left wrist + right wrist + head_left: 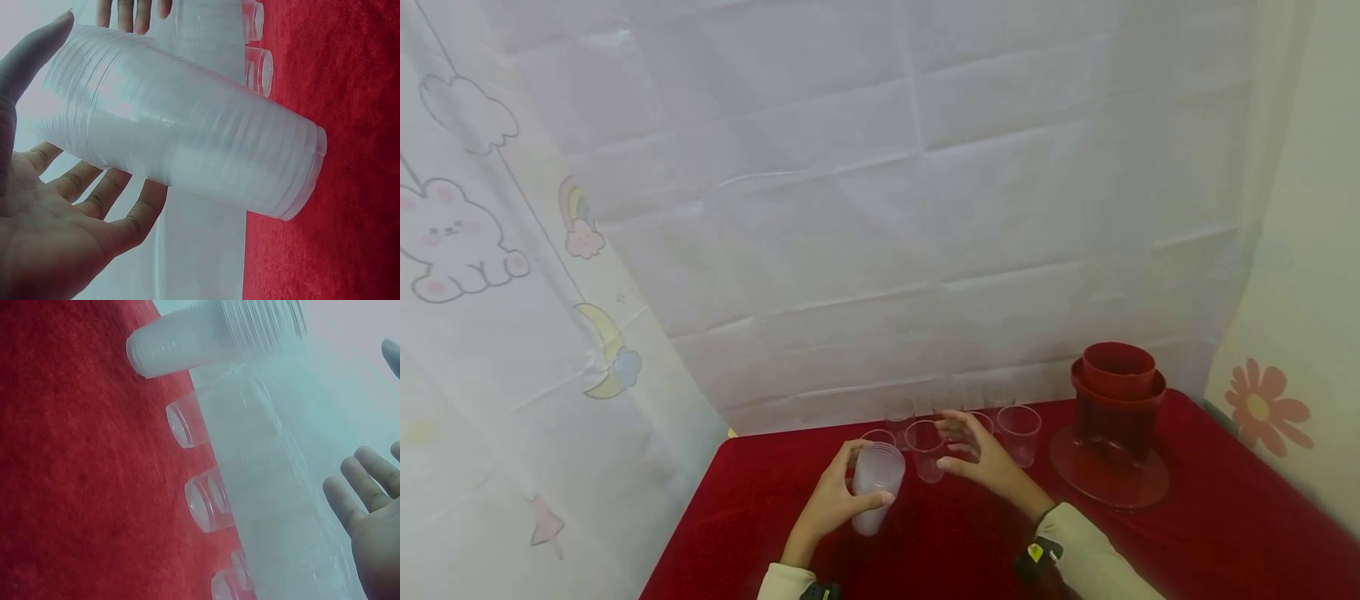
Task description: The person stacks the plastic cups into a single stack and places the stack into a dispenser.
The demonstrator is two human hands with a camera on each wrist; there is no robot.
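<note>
My left hand [831,504] grips a stack of nested clear plastic cups [878,471], thumb on one side and fingers on the other. In the left wrist view the stack [206,131] leans, its rims bunched at the thumb end and its base close over the red cloth. Beyond it, single clear cups stand upright in rows, one of them [928,458] between the two hands. My right hand [988,462] hovers beside that cup with fingers spread. The right wrist view shows its fingers [362,481] extended, palm bare, alongside the row of cups [209,500].
A red cloth [760,500] covers the table. At the right stands a red plastic vessel [1116,425] on a wide round base. A cup [1019,437] sits at the row's right end. A white sheet [850,250] hangs behind the table's back edge.
</note>
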